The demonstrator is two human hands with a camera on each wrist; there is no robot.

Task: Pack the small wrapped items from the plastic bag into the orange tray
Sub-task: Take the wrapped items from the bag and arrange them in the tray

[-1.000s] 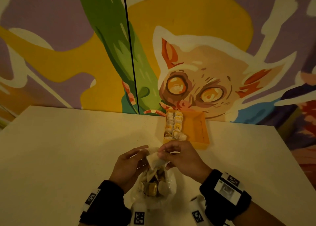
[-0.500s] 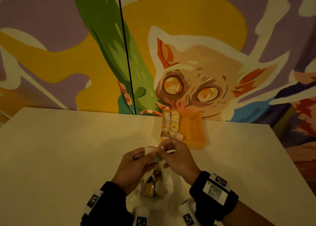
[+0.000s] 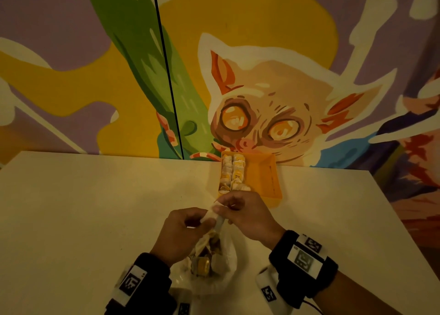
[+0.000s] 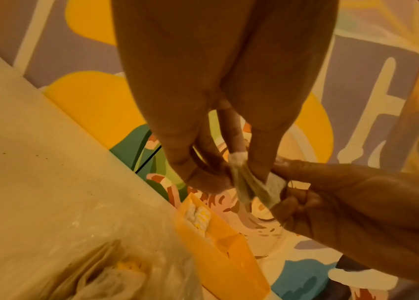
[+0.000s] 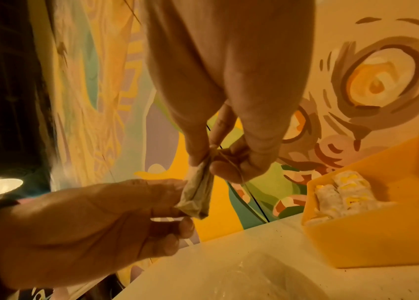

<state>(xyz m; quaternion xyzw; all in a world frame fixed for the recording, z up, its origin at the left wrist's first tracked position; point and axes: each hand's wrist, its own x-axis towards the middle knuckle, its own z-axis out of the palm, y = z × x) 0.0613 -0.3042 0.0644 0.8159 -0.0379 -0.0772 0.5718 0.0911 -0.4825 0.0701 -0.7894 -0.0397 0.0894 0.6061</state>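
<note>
Above the near edge of the table (image 3: 100,209), 1 small wrapped item (image 3: 215,215) pinched from both ends: left hand (image 3: 181,233) with fingertips closed on one end, right hand (image 3: 247,215) with thumb and forefinger closed on the other, over the plastic bag (image 3: 214,262) of more items lying between the wrists. Against the far edge, beside the mural wall (image 3: 71,64), orange tray (image 3: 266,178) with 2 rows of wrapped items (image 3: 232,171) along its left side.

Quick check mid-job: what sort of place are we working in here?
Hard to say for sure; likely a cafe or decorated common room, not a workshop. A plain pale table stands against a wall covered by a colourful painted mural of a big-eyed animal, under dim warm light.
</note>
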